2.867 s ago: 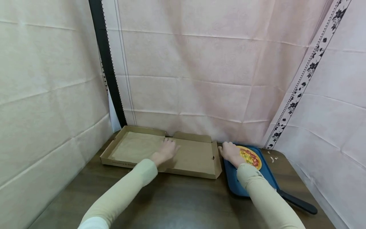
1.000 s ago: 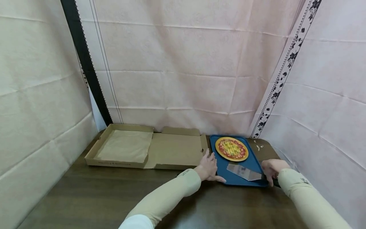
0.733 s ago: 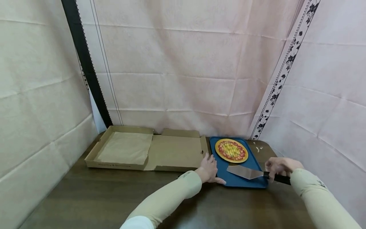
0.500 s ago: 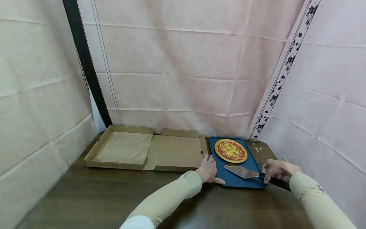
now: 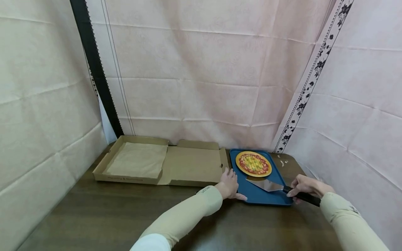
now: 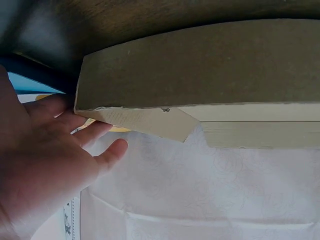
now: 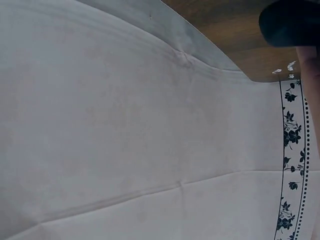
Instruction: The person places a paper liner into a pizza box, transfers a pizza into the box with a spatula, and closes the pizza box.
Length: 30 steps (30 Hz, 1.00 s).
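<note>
My right hand (image 5: 306, 188) grips the black handle of a metal spatula (image 5: 268, 185). Its flat blade points left over the blue tray (image 5: 267, 199), with its tip just in front of the pizza (image 5: 253, 164). The handle's butt (image 7: 290, 25) shows at the top right of the right wrist view. My left hand (image 5: 228, 184) rests with its fingers spread along the tray's left edge, thumb toward the near corner. In the left wrist view, that hand (image 6: 55, 155) reaches past the corner of the cardboard lid (image 6: 200, 65).
An open pizza box (image 5: 128, 179) lies left of the tray, a sheet of paper (image 5: 138, 160) in its base and its lid (image 5: 194, 164) toward the tray. Small white scraps (image 5: 284, 162) lie beyond the tray's right side. Pale curtains (image 5: 201, 69) enclose the table.
My left hand has gone from the box to the tray's left edge. My right hand has left the tray's far left side, taken the spatula's handle and shifted the blade slightly left.
</note>
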Each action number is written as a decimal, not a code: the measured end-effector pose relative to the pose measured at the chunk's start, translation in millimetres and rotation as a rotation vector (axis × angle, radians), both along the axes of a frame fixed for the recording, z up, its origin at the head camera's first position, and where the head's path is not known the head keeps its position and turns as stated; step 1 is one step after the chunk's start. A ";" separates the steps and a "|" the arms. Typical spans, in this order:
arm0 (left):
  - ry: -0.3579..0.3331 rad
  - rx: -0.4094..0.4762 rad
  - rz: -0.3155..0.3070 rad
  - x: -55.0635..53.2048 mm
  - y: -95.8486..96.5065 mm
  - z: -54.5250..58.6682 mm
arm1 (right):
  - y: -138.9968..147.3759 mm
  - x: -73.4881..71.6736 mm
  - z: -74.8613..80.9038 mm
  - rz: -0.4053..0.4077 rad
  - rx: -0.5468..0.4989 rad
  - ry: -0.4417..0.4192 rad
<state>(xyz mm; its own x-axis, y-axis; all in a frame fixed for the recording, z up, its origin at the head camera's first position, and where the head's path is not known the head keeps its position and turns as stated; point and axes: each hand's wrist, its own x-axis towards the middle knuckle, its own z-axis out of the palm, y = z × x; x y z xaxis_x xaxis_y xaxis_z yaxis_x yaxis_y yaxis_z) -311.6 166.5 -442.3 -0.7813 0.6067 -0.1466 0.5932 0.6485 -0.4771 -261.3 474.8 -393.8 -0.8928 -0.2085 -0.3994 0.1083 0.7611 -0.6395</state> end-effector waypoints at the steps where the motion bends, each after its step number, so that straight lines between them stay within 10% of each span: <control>1: -0.002 0.000 0.002 0.1 0.1 0.4 | 1.2 -0.5 -0.2 0.009 0.009 0.008; 30: -0.022 -0.004 0.036 -0.4 3.5 -1.5 | -18.8 -14.6 -20.7 -0.006 0.150 0.131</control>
